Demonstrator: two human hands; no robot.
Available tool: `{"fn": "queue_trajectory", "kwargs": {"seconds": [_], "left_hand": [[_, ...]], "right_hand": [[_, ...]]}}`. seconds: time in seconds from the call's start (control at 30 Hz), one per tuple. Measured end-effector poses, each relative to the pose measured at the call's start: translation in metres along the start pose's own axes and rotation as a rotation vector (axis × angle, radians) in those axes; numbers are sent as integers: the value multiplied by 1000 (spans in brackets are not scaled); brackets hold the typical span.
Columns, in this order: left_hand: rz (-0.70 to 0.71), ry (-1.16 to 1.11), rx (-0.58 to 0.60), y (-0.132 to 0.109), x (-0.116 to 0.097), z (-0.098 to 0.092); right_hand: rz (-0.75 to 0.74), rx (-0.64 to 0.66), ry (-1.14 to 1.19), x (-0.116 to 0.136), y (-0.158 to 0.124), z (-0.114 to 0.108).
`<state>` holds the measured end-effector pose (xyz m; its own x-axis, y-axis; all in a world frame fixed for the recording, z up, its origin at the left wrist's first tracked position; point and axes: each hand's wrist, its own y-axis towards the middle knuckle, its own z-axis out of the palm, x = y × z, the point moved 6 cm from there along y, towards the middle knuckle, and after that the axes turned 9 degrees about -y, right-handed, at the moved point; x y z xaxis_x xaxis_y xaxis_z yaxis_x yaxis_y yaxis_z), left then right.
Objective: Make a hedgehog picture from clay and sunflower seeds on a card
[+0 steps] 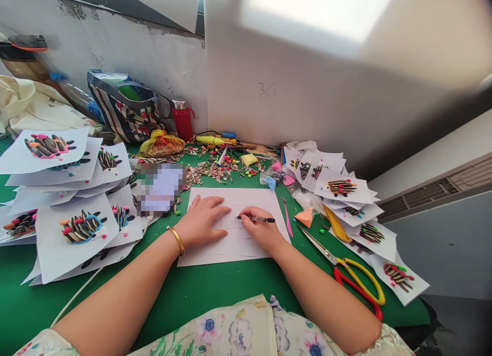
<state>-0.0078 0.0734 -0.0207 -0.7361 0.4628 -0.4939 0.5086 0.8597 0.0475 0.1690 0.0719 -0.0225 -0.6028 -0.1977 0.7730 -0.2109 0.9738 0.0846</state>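
A sheet of white paper [226, 252] lies on the green tabletop in front of me, with thin dark lines drawn near its middle. My left hand [203, 220] rests flat on the sheet's left half, fingers spread, a gold bangle [176, 241] at the wrist. In my right hand [263, 230] is a black pen [265, 220], pinched between thumb and fingers. The pen's tip meets the paper beside the drawn lines, close to my left fingertips. A pink plastic tool [288, 218] lies along the sheet's right edge.
Stacked cards with seed hedgehogs [82, 228] stand left, and more cards [342, 187] right. Scissors with red and yellow handles [342, 269] lie near my right forearm. Behind the sheet are scattered seeds [219, 169], a red bottle [182, 121], a striped bag [128, 110] and a blurred phone [161, 188].
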Motion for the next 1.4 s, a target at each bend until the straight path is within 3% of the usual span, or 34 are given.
{"fn": "queue_trajectory", "kwargs": {"seconds": [0.4,1.17,1.4], "left_hand": [[3,1,-1,0,1,0],[1,-29,-6,0,1,0],[6,-24,-6,0,1,0]], "right_hand": [[-9,31,-2,0,-2,3],[33,-40,22,-8,2,-4],[4,11,-22,-3,2,-2]]}}
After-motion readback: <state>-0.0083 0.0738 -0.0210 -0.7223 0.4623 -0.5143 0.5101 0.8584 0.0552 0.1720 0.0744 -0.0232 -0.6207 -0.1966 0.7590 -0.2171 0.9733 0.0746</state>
